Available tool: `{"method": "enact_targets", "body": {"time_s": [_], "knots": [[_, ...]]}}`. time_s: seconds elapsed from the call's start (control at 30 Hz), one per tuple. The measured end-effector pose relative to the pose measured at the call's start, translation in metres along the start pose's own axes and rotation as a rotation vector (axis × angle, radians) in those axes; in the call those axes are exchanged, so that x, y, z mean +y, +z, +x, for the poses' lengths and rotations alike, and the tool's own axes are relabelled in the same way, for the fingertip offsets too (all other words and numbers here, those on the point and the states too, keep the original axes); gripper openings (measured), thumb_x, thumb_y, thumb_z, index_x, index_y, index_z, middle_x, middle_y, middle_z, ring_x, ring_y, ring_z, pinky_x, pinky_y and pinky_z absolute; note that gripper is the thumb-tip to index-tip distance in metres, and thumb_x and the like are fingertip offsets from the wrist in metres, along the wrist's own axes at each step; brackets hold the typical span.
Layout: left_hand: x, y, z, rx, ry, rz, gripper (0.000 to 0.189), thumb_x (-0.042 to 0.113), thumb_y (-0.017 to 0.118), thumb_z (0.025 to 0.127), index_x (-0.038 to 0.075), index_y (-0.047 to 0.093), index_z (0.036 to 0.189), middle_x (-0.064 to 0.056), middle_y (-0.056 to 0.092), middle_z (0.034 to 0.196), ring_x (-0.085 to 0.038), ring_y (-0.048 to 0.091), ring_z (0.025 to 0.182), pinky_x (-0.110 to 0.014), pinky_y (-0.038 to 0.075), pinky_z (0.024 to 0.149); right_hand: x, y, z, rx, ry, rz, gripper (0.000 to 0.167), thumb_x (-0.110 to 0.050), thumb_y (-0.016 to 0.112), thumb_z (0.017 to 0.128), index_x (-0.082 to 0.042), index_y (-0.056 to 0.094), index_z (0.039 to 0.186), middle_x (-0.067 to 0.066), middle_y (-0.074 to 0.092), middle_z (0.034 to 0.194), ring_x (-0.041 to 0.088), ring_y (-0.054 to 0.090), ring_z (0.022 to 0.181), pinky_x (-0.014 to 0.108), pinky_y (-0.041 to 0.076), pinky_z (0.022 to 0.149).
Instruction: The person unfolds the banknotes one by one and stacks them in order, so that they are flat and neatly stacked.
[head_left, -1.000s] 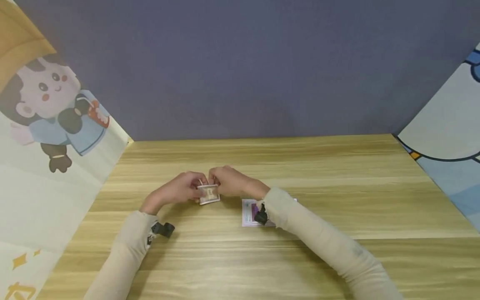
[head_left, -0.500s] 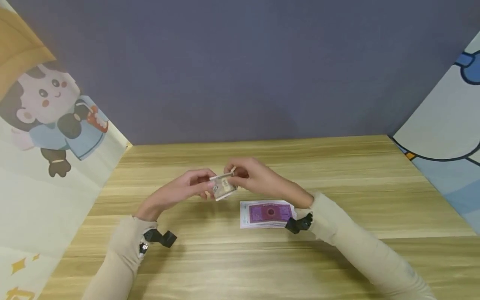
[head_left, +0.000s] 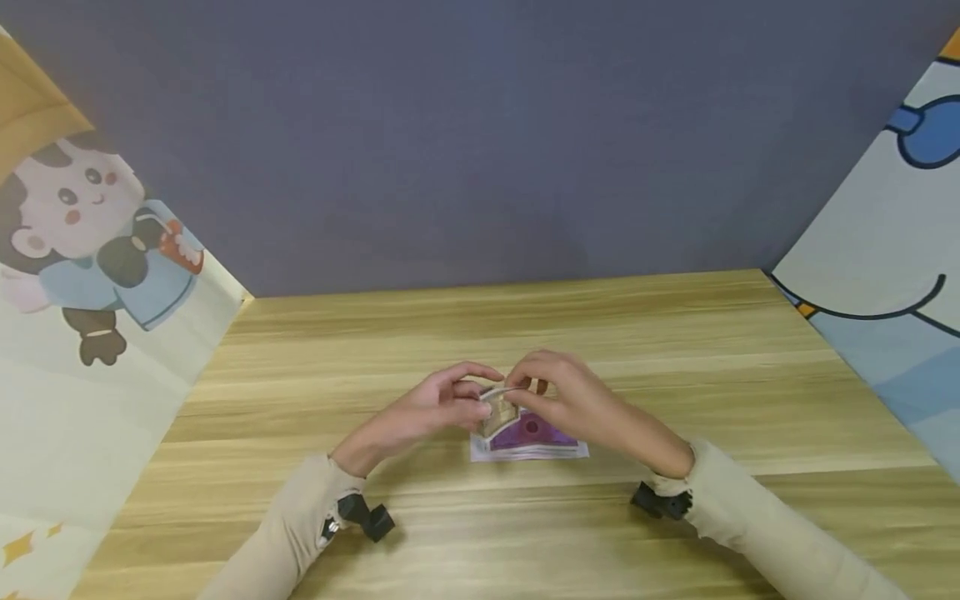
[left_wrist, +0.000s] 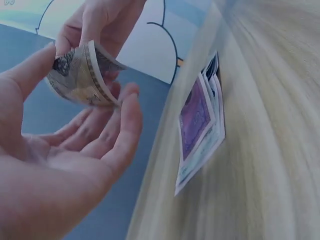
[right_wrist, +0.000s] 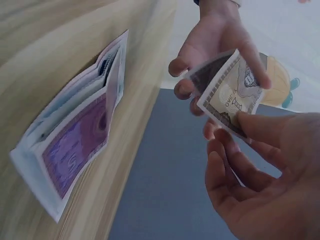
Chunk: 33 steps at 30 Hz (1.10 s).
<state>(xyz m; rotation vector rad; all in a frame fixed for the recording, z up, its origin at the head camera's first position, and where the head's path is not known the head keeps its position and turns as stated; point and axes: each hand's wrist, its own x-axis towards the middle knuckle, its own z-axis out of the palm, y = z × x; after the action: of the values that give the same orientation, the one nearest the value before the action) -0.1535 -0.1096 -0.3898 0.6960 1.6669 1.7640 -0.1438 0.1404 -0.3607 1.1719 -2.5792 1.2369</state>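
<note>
A small brown banknote (head_left: 498, 417) is held up between both hands, bent over into a curve or fold. My right hand (head_left: 585, 404) pinches it, thumb (right_wrist: 250, 125) on its printed face. From the other side my left hand (head_left: 420, 412) holds the note's edges lightly between thumb and fingers, as the left wrist view shows best. Beneath and just behind the hands, a purple banknote (right_wrist: 82, 145) lies on top of a stack of paper notes (left_wrist: 202, 150) on the table; the held note covers part of it in the head view.
The wooden table (head_left: 360, 333) ends at a dark blue-grey panel (head_left: 480, 150) at the back. Cartoon-printed walls (head_left: 112, 250) stand on either side. Each wrist carries a small black camera mount (head_left: 367, 517).
Both hands have carried the brown banknote rightward and nearer, from left of the stack to over it. The note now curves more. The purple stack stays on the table.
</note>
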Motion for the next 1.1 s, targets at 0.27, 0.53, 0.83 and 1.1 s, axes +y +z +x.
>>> {"method": "enact_targets", "body": {"time_s": [0.27, 0.53, 0.83, 1.1], "knots": [[0.003, -0.005, -0.002, 0.193, 0.011, 0.203, 0.035, 0.014, 0.065, 0.097, -0.001, 0.058, 0.127, -0.017, 0.068, 0.105, -0.031, 0.067, 0.092, -0.057, 0.054, 0.087, 0.006, -0.017, -0.021, 0.004, 0.118, 0.024, 0.003, -0.013, 0.069, 0.094, -0.014, 0.073, 0.094, -0.009, 0.067, 0.078, 0.008, 0.062, 0.071, 0.028, 0.056, 0.066], [-0.001, 0.005, 0.002, 0.185, 0.013, 0.354, 0.021, 0.002, 0.068, 0.092, -0.005, 0.058, 0.109, -0.014, 0.066, 0.076, -0.046, 0.065, 0.069, -0.053, 0.058, 0.067, 0.017, -0.025, -0.033, -0.051, 0.228, -0.003, 0.006, -0.012, 0.070, 0.093, -0.010, 0.075, 0.097, -0.008, 0.067, 0.075, 0.014, 0.062, 0.066, 0.025, 0.054, 0.060], [-0.016, 0.007, 0.015, 0.112, -0.026, 0.555, 0.007, 0.000, 0.066, 0.093, 0.003, 0.062, 0.098, -0.012, 0.064, 0.068, -0.032, 0.065, 0.060, -0.037, 0.056, 0.055, 0.041, -0.011, -0.034, -0.118, 0.257, -0.066, 0.007, -0.011, 0.070, 0.093, -0.009, 0.074, 0.097, -0.006, 0.066, 0.073, 0.004, 0.056, 0.060, 0.024, 0.051, 0.053], [-0.024, 0.010, 0.022, 0.093, -0.046, 0.700, 0.006, -0.003, 0.066, 0.091, 0.002, 0.067, 0.093, -0.007, 0.065, 0.067, -0.019, 0.064, 0.056, -0.027, 0.054, 0.052, 0.056, 0.002, -0.036, -0.161, 0.283, -0.136, 0.003, -0.012, 0.069, 0.093, -0.011, 0.072, 0.093, -0.008, 0.059, 0.066, 0.003, 0.048, 0.053, 0.023, 0.045, 0.049]]}}
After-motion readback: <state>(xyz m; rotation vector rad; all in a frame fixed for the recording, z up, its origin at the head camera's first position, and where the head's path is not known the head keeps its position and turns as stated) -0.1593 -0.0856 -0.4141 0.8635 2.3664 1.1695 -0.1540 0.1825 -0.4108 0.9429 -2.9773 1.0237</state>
